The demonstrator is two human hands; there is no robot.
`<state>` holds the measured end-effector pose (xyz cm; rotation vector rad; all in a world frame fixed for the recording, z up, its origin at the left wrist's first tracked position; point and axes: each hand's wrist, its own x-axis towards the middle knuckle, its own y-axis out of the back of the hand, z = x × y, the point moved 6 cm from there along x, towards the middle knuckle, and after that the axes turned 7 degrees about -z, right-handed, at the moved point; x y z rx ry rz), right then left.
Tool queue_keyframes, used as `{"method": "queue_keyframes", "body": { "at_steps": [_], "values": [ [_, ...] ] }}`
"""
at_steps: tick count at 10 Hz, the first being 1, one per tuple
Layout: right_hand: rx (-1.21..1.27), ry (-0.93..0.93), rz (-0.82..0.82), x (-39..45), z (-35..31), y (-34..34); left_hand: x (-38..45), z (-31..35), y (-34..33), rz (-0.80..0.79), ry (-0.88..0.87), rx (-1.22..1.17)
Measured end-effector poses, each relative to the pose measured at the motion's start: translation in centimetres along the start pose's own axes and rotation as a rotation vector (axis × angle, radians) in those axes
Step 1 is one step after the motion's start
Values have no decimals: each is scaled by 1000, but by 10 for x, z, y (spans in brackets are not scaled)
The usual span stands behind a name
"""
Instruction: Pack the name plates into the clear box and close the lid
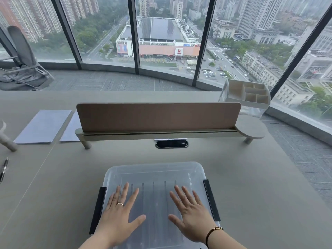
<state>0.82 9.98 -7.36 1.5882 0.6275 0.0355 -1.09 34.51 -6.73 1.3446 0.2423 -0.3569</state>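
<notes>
The clear box [154, 172] stands on the grey table right in front of me, its translucent lid on top. Through the lid several upright name plates [153, 198] show as dark parallel lines. A black latch [98, 209] sits on the box's left side and another black latch [211, 202] on its right side. My left hand [119, 214] lies flat on the lid's left half, fingers spread, a ring on one finger. My right hand [190, 212] lies flat on the lid's right half, fingers spread, a bracelet at the wrist.
A brown desk divider [158, 117] on a raised shelf crosses the table behind the box, with a black cable port [171, 144] below it. Paper sheets [43, 125] lie at the left, a pen [4, 168] at the left edge, a white organiser [248, 94] at the back right.
</notes>
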Motion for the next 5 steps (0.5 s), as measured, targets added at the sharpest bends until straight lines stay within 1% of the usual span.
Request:
{"method": "queue_keyframes", "body": {
  "at_steps": [1,2,3,4,5],
  "values": [
    [39,-10,-80,-7,-6,-5,-10,-6,-4,40,-29,-9],
    [30,13,-109,-10,-12,-6,-16,-9,-6,42,9,-3],
    [61,-40,-173,-12,-10,1,-19,-6,-7,53,10,-12],
    [155,17,-152,-16,-17,21,-20,-4,-3,75,19,-18],
    [455,-25,-180,-18,-18,67,-20,-5,-4,64,21,-26]
  ]
}}
